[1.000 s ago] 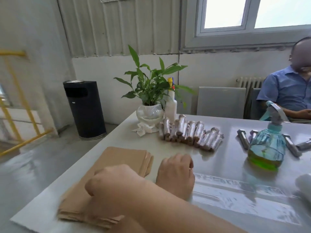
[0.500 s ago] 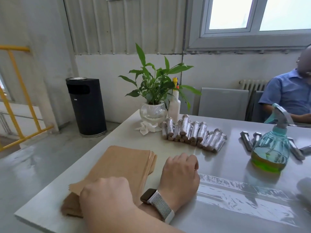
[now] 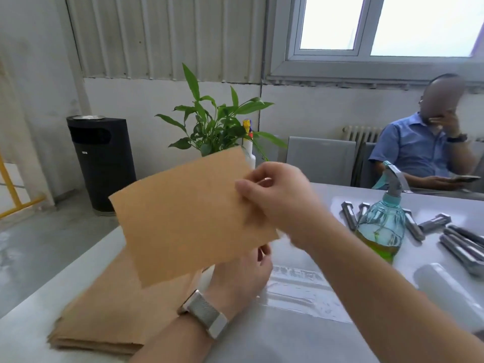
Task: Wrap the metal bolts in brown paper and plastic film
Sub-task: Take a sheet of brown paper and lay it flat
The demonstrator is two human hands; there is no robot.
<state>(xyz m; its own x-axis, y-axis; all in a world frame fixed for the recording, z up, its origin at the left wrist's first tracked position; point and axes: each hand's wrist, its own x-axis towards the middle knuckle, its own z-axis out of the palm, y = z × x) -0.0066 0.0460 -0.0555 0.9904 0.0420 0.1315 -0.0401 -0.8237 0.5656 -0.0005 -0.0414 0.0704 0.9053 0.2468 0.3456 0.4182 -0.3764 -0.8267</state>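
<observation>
The grey table fills the lower half of the frame, and the work on it looks to be at the start of a fresh wrap. Low on the left lies the stack of brown paper, plenty of sheets left in it. Above it, mid-frame, one brown sheet hangs in the air, clear of the table, tilted, with the right hand pinching its right edge between thumb and fingers. Under that sheet the left hand, strapped with a watch, rests on the table near the stack; its fingers are hidden behind the paper, so I cannot tell how they lie. Just right of it a strip of plastic film lies flat on the table, ready. At the lower right a pale roll, blurred, perhaps the film supply. Further up on the right, bare metal bolts lie around the green spray bottle, unwrapped, so a good share of the job remains. By my reading no bolt has met this sheet yet: placing one, rolling it in paper, then in film, all lies ahead.
</observation>
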